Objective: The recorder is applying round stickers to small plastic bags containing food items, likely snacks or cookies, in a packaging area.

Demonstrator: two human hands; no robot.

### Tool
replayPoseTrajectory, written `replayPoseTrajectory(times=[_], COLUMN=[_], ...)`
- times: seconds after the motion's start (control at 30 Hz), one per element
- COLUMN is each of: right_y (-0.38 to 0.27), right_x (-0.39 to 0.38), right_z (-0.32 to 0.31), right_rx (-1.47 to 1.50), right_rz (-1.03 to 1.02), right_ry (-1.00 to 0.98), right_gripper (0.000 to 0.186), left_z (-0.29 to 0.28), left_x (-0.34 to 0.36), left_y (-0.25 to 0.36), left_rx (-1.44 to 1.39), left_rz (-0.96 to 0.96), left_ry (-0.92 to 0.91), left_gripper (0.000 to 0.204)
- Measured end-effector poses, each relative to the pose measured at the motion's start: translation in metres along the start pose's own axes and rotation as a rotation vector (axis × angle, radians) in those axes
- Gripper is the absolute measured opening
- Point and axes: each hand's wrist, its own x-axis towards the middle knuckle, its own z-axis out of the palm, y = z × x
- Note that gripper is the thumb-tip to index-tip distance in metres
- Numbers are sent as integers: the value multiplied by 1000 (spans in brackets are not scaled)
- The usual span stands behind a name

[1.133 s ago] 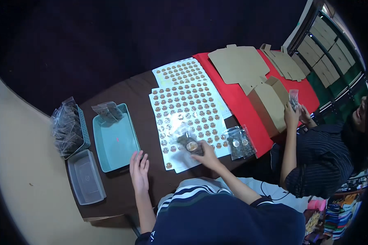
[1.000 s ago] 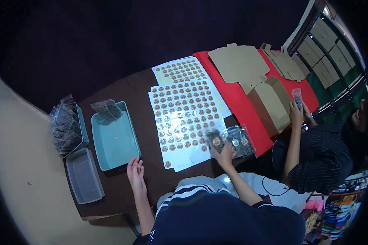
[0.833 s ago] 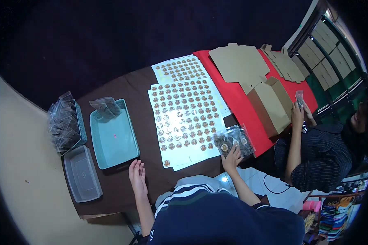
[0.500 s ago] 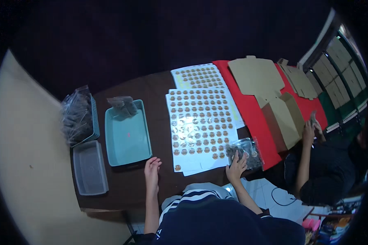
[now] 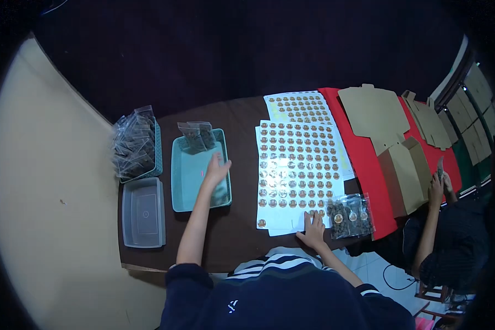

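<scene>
Navy sleeves (image 5: 187, 278) lead to two bare hands above a brown-covered table (image 5: 242, 236). The left hand (image 5: 218, 171) is empty, its fingers loosely spread over the right side of a teal tray (image 5: 190, 184). Its fingertips point at clear packets (image 5: 198, 136) with dark contents, which lean at the tray's far end; whether they touch is unclear. The right hand (image 5: 313, 232) is unclenched and holds nothing. Its fingers rest, spread, on the near right corner of a white sticker sheet (image 5: 297, 165) printed with rows of round brown stickers. Just to its right, by the table's near edge, lie labelled bags (image 5: 346, 226), dark inside, with three round stickers showing.

A second sheet (image 5: 302, 107) pokes out toward the table's far edge. At the table's left edge, a teal basket (image 5: 159, 148) is heaped with more bags (image 5: 135, 146); a clear bin (image 5: 143, 214) sits nearer, by the near left corner. Red cloth (image 5: 363, 165) covers the table's right end, bearing an open box (image 5: 404, 173) and flat cardboard (image 5: 374, 113). Beyond the box, at the right edge, a co-worker's hands (image 5: 437, 190) hold a small bag (image 5: 440, 165).
</scene>
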Motion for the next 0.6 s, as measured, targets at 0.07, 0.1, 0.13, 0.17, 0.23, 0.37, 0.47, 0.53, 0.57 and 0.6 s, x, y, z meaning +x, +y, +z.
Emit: replayPoseTrajectory(times=[0.07,0.1,0.13,0.17,0.23,0.37,0.47,0.53,0.57,0.6], right_y=[4,8,9,8,8,1,14,11,10,11], right_x=[-3,-4,-4,-3,-3,0,-6,-6,-5,-4], right_z=[4,7,10,11,11,14,16,9,7,5], right_rx=[18,25,25,25,34,51,57,32,30,48], right_rz=[-59,-33,-39,-54,-43,-126,-66,-69,-76,-126], right_ry=[45,49,65,83,73,109,131,153,145,160], right_gripper=[87,87,87,88,88,87,86,82,82,81], left_z=[-13,-14,-18,-30,-50,-100,-52,-43,-45,-48], left_x=[41,56,69,83,105,113,101,88,86,85], left_y=[-4,4,12,8,5,-74,-61,-62,-71,-78], left_rx=[141,222,301,339,345,574,547,347,349,349], left_rz=[246,267,291,305,301,202,275,112,102,136], left_ry=[179,276,380,398,372,261,200,211,214,328], left_gripper=[67,69,71,74,78,63,73,86,86,89])
